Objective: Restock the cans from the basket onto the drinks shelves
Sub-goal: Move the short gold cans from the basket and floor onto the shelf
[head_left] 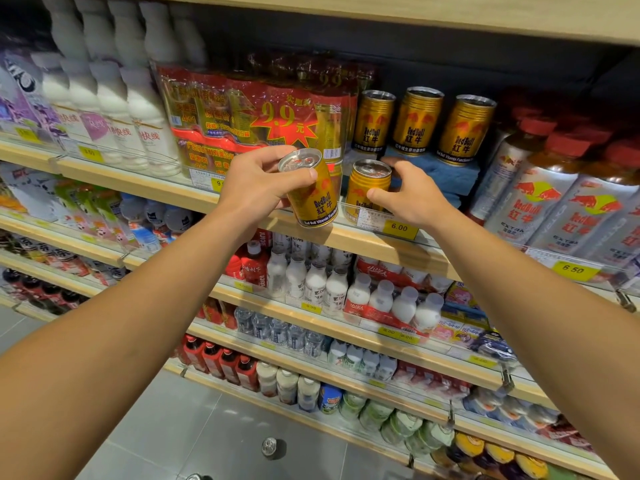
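Note:
My left hand (258, 183) grips a gold Red Bull can (313, 194), tilted, in the air just in front of the upper drinks shelf (363, 239). My right hand (410, 197) holds a second gold can (365, 188) that stands upright on that shelf behind the clear price rail. Three more gold cans (420, 121) stand raised on a blue block (446, 171) behind it. The basket is out of sight. One can (270, 446) stands on the grey floor below, and the rim of another shows at the bottom edge.
Red and gold multipacks (249, 112) stand left of the cans, white milk bottles (114, 102) further left. Silver Red Bull bottles with red caps (554, 199) stand to the right. Lower shelves (346, 334) hold several rows of bottles. A wooden shelf board runs overhead.

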A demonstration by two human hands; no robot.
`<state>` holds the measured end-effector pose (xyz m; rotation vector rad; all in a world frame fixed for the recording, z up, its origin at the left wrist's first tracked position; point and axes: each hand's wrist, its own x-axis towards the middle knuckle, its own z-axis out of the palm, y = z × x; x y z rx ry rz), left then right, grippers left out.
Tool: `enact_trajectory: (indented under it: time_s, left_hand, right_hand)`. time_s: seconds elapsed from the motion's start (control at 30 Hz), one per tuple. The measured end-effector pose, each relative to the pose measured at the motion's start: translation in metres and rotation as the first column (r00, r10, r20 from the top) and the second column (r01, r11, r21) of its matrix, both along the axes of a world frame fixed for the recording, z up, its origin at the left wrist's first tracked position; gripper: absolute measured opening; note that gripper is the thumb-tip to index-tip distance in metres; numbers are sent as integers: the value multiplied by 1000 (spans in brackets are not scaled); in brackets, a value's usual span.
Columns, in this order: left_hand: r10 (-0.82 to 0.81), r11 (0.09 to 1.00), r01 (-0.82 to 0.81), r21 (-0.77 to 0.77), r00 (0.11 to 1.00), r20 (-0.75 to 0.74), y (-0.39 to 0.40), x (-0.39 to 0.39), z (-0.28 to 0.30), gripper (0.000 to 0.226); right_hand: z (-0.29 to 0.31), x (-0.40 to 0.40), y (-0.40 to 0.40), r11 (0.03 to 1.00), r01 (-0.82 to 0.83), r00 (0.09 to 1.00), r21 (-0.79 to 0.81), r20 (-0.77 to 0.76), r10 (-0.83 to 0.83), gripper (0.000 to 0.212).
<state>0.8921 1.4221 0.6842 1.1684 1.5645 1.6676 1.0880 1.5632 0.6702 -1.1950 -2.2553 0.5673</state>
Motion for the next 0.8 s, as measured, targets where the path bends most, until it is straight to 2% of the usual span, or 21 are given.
enact_trajectory:
  time_s: [0.1, 0.23, 0.4, 0.57, 0.7, 0.8]
  left_hand:
    - [-3, 1000, 3, 0, 1000, -14, 0, 2, 1, 21]
    - [5, 1000, -5, -4, 1000, -1, 2, 4, 2, 28]
    - [-14, 1000, 14, -14, 1000, -23, 2, 9, 4, 25]
    - [-35, 999, 35, -1, 998, -61, 5, 13, 17, 26]
    - [-112, 992, 117, 41, 987, -111, 20, 35, 37, 25]
    - [-164, 984, 172, 40, 972, -168, 35, 53, 46, 30]
  right_hand:
    - [-2, -2, 1, 1000, -4, 1000, -3, -17, 4, 68]
    - [-4, -4, 2, 1000, -13, 999, -13, -36, 13, 69]
    - [-5, -3, 0, 1000, -17, 998, -15, -54, 16, 72]
    - [9, 19, -6, 1000, 13, 1000, 21, 2, -13, 73]
    - [30, 53, -20, 970, 40, 983, 240, 163, -81, 73]
    - [47, 76, -31, 888, 34, 947, 459, 269, -176, 70]
